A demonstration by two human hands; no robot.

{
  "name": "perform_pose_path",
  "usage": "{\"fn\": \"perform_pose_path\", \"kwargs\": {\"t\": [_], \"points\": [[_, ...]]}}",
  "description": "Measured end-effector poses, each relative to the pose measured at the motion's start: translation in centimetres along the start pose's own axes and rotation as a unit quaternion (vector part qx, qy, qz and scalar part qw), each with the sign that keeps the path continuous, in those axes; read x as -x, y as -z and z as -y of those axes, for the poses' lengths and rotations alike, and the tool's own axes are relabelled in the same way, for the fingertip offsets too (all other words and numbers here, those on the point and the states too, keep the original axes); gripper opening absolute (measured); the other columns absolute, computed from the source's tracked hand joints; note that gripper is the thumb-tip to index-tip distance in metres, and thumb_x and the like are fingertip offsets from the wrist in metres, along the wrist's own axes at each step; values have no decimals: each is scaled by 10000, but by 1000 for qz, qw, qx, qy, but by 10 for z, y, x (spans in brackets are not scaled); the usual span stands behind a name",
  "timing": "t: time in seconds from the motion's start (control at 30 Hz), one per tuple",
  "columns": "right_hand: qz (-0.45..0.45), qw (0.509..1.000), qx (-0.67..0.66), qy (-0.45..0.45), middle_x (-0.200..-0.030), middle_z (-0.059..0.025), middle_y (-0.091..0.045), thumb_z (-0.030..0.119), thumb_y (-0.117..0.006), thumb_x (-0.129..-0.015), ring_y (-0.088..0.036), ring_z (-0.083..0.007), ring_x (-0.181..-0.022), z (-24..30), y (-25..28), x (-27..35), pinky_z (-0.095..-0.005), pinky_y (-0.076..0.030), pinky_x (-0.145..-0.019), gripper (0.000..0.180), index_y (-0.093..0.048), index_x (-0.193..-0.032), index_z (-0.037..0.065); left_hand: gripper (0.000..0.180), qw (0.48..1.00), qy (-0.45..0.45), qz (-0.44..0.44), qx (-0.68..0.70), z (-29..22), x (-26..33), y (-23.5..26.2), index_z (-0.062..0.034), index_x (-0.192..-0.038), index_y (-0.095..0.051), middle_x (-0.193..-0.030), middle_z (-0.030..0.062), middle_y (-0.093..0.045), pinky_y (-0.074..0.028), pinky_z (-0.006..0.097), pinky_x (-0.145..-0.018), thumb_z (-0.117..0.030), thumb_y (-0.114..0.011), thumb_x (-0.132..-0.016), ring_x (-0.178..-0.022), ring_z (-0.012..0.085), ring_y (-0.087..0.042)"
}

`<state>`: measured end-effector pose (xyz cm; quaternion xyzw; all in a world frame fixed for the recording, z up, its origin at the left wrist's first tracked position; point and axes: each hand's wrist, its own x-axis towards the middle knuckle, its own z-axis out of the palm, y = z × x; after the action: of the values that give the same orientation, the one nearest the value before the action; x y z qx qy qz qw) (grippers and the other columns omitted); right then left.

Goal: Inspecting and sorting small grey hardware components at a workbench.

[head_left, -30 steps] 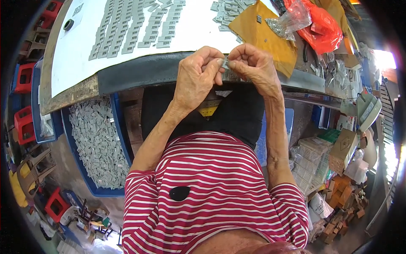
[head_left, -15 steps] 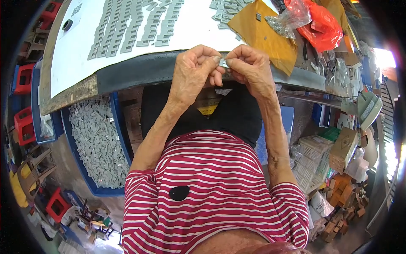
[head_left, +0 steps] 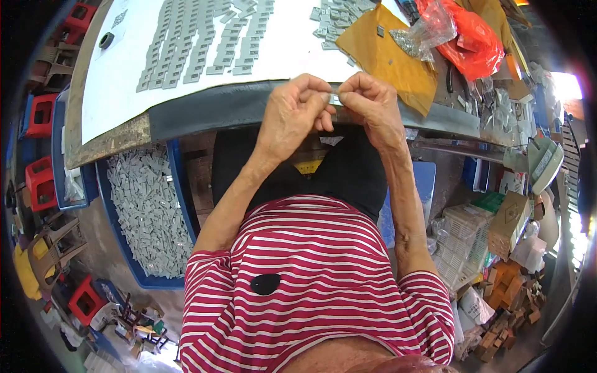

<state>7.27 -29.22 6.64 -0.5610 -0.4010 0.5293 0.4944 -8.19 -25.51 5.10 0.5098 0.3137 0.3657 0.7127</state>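
Observation:
Between my fingertips, over the dark front edge of the table, is a small grey piece (head_left: 334, 99), mostly covered by the fingers. My left hand (head_left: 295, 115) pinches one end of it between thumb and fingers. The other end is pinched by my right hand (head_left: 371, 105). Flat grey rectangular pieces (head_left: 186, 50) with small dark windows lie in long overlapping rows on the white sheet (head_left: 118, 93), beyond my left hand. Past my right hand, a loose heap of similar grey pieces (head_left: 336, 22) sits beside the brown paper (head_left: 398, 68).
A blue bin (head_left: 180, 205) full of grey pieces stands below the table at the left. Across the table's right side lie a red plastic bag (head_left: 476, 46) and a clear bag of small metal parts (head_left: 413, 45). A black ring (head_left: 106, 41) rests at the far left.
The table and its contents have shifted slightly down and right in view. Both hands keep their pinch on the small grey piece, with little movement of the fingers.

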Motion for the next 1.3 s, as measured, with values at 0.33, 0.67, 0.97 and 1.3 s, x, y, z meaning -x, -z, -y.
{"fn": "perform_pose_path", "kwargs": {"t": [0.33, 0.67, 0.97, 1.3], "points": [[-1, 1000, 24, -4, -624, 48, -505, 39, -599, -740, -415, -4, -520, 3, 18, 3, -150, -296, -456, 48, -578, -780, 20, 186, 925, -211, 32, -313, -4, -3, -6, 22, -930, -575, -823, 152, -606, -467, 302, -624, -31, -606, -754, -706, 253, -601], [25, 999, -16, -15, -621, 41, -505, 84, -595, -780, -411, -15, -520, 9, 23, -10, -160, -310, -472, 78, -581, -807, 12, 194, 881, -244, 34, -404, -14, -20, -1, 4, -929, -566, -834, 149, -603, -476, 325, -623, -34, -615, -745, -723, 287, -602], [7, 999, -20, 47, -692, 7, -538, 142, -535, -865, -435, -36, -546, 9, 29, -20, -168, -333, -478, 174, -595, -926, -10, 146, 883, -236, 13, -406, -27, -52, 22, 1, -911, -585, -767, 107, -620, -456, 270, -590, -63, -593, -780, -670, 179, -596], [-42, 997, -49, 52, -711, -17, -543, 107, -529, -861, -441, -41, -540, 5, 50, 7, -167, -330, -471, 175, -585, -933, -41, 184, 794, -260, -103, -539, -27, -177, 82, -11, -853, -623, -635, 93, -583, -427, 303, -522, -158, -625, -741, -538, 177, -535]]}}
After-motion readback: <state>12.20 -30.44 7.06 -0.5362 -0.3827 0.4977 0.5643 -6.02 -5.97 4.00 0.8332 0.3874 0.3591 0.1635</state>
